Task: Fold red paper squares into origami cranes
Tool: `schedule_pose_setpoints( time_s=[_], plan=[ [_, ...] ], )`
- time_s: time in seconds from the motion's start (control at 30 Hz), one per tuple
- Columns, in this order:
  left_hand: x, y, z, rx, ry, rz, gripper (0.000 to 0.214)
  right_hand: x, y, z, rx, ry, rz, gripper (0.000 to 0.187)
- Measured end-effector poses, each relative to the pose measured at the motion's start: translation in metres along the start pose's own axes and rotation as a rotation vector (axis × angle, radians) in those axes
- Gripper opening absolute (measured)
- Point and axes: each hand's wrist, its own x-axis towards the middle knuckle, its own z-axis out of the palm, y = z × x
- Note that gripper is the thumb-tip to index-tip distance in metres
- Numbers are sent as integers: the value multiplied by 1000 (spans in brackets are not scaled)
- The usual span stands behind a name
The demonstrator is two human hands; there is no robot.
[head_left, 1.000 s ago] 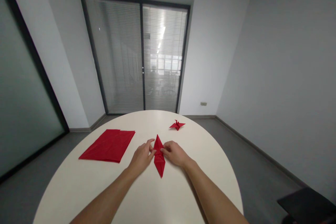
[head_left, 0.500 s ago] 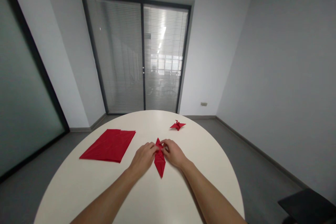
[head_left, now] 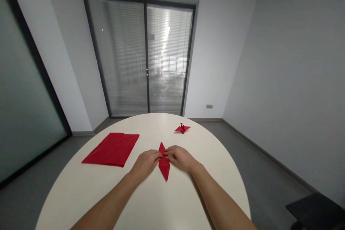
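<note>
A long, narrow piece of folded red origami paper (head_left: 164, 169) lies on the white round table (head_left: 145, 201), one point toward me and one away. My left hand (head_left: 147, 161) grips its middle from the left, with thumb and fingertips closed together on the paper. From the right, my right hand (head_left: 180, 157) has its fingers pressed together on the same middle part. The fingertips of both hands nearly meet and hide the centre of the paper. A finished red paper crane (head_left: 182, 128) stands farther back, right of the hands.
A stack of red paper sheets (head_left: 111, 150) lies at the left of the table. Beyond the table are glass doors with blinds (head_left: 145, 61). A dark chair (head_left: 318, 210) is at the lower right, and a wall socket (head_left: 209, 106) sits low on the back wall.
Both hands have shifted slightly downward over the paper, and the right hand's fingers lie flatter. The folded paper has turned very slightly. The crane and the stack stay put.
</note>
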Motion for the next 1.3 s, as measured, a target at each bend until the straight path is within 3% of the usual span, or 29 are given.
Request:
schedule_pose_setpoints(
  time_s=[0.27,0.57,0.9,1.1,1.3],
  plan=[
    [-2,-1,0,-31,36,13,30,3,-8,-7,-157,-31,-9,27],
    [-3,-1,2,-117,130,-12,31,2,-9,-5,-54,63,71,27],
    [0,2,-4,-288,320,-242,19,3,-26,-8,220,175,116,34],
    [1,13,-13,-459,376,-288,21,7,-37,-10,317,235,116,26],
    [6,19,-15,-775,393,-304,23,13,-37,-5,717,259,139,32]
  ],
)
